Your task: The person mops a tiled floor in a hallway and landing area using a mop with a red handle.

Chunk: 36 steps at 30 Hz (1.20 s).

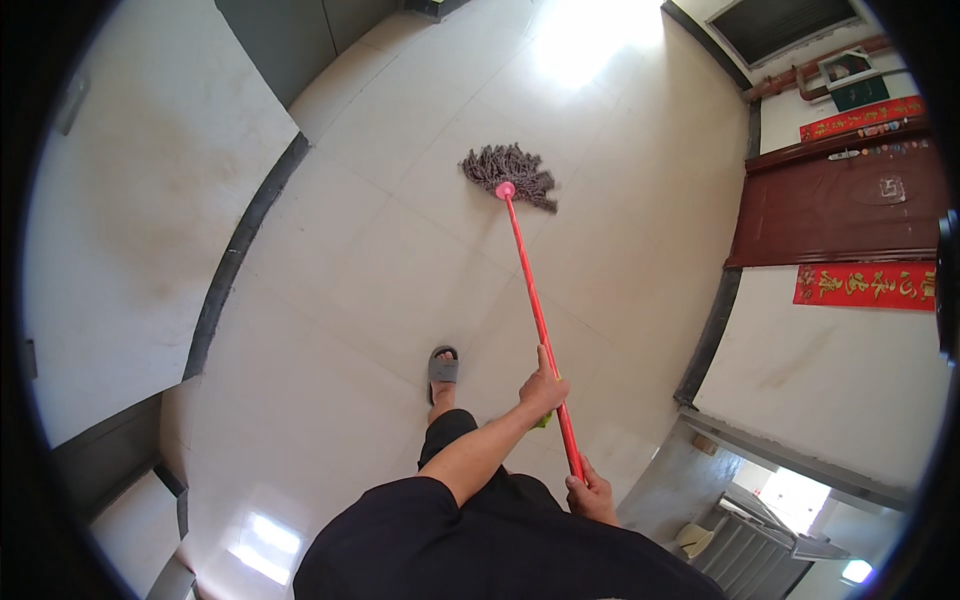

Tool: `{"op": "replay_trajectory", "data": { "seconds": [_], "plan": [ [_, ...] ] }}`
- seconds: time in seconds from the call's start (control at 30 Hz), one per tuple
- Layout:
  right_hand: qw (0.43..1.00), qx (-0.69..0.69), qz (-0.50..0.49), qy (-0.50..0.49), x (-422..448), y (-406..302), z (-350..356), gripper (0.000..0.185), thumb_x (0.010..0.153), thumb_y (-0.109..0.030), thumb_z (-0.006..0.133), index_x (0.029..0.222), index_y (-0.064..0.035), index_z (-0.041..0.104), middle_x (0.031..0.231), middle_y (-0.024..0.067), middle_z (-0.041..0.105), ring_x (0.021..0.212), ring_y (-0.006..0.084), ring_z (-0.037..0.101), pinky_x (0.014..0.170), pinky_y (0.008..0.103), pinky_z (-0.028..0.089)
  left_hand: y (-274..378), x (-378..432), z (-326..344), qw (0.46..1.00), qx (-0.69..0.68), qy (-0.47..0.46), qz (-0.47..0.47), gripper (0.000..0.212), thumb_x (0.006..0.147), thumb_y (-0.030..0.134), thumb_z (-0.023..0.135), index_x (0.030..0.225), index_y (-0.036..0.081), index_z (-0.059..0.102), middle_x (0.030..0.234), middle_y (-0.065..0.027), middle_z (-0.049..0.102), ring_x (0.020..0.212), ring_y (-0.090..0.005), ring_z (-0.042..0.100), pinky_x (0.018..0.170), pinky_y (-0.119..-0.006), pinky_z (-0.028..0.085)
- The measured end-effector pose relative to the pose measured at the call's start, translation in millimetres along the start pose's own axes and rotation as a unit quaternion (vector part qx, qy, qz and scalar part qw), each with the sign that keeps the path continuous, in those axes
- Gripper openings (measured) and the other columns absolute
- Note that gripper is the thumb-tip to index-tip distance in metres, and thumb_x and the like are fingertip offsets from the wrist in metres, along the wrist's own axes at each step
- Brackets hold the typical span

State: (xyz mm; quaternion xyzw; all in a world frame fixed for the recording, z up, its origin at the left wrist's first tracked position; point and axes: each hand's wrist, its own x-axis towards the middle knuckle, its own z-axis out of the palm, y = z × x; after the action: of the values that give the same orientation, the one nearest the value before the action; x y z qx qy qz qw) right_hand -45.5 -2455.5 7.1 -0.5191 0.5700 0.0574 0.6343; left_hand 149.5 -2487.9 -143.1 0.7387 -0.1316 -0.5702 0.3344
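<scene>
A string mop with a grey-brown yarn head (510, 172) rests on the tiled floor ahead of me. Its pink collar (505, 190) joins a red handle (531, 281) that slants back toward my body. My left hand (544, 388) grips the handle partway along, with the index finger stretched along it. Under that hand shows a bit of yellow-green material (543, 421), mostly hidden. Closer to my body, my right hand (592, 495) is closed around the handle's near end.
My foot in a grey slide sandal (444, 367) stands on the pale tiles. Dark baseboards (244, 240) edge the left wall. A reddish-brown door (840, 199) with red banners (862, 286) is at right. Lower right, a doorway opens onto a space with a pale bucket (694, 540).
</scene>
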Motion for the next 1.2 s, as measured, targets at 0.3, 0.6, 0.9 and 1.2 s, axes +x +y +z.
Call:
{"op": "replay_trajectory", "data": {
  "seconds": [0.3, 0.6, 0.9, 1.2],
  "plan": [
    [0.972, -0.202, -0.101, -0.066, 102, -151, 60, 0.056, 0.083, -0.017, 0.053, 0.136, -0.0039, 0.041, 0.070, 0.0075, 0.052, 0.062, 0.0165, 0.052, 0.059, 0.0316, 0.045, 31, 126, -105, 0.985, -0.057, 0.149, 0.064, 0.093, 0.075, 0.023, 0.056, 0.148, 0.009, 0.000, 0.103, -0.0207, 0.064, 0.089, -0.0360, 0.064, 0.078, -0.045, 0.051],
    [0.941, -0.275, -0.196, -0.027, 163, -92, 79, 0.051, 0.083, -0.015, 0.050, 0.132, -0.0029, 0.041, 0.077, 0.0172, 0.058, 0.078, 0.0273, 0.063, 0.070, 0.0426, 0.048, 33, 145, -154, 0.978, 0.198, -0.033, -0.049, 0.093, 0.083, 0.029, 0.049, 0.143, -0.001, -0.015, 0.082, -0.0123, 0.065, 0.070, -0.0270, 0.064, 0.068, -0.040, 0.050],
    [0.974, -0.226, -0.013, -0.017, 27, -44, 14, 0.056, 0.088, -0.023, 0.055, 0.139, -0.0066, 0.039, 0.102, 0.0199, 0.061, 0.096, 0.0310, 0.061, 0.084, 0.0364, 0.046, 2, 38, -44, 0.983, 0.176, -0.040, 0.010, 0.102, 0.082, 0.031, 0.051, 0.137, -0.001, -0.028, 0.100, -0.0217, 0.065, 0.080, -0.0331, 0.066, 0.073, -0.043, 0.051],
    [0.937, -0.319, -0.140, -0.008, 215, -152, 127, 0.055, 0.087, -0.020, 0.047, 0.137, -0.0002, 0.035, 0.091, 0.0287, 0.062, 0.083, 0.0403, 0.062, 0.074, 0.0458, 0.048, 72, 182, -203, 0.970, 0.225, 0.088, -0.019, 0.085, 0.081, 0.032, 0.047, 0.149, 0.011, 0.001, 0.110, -0.0142, 0.064, 0.101, -0.0309, 0.062, 0.089, -0.044, 0.047]
  ]
}}
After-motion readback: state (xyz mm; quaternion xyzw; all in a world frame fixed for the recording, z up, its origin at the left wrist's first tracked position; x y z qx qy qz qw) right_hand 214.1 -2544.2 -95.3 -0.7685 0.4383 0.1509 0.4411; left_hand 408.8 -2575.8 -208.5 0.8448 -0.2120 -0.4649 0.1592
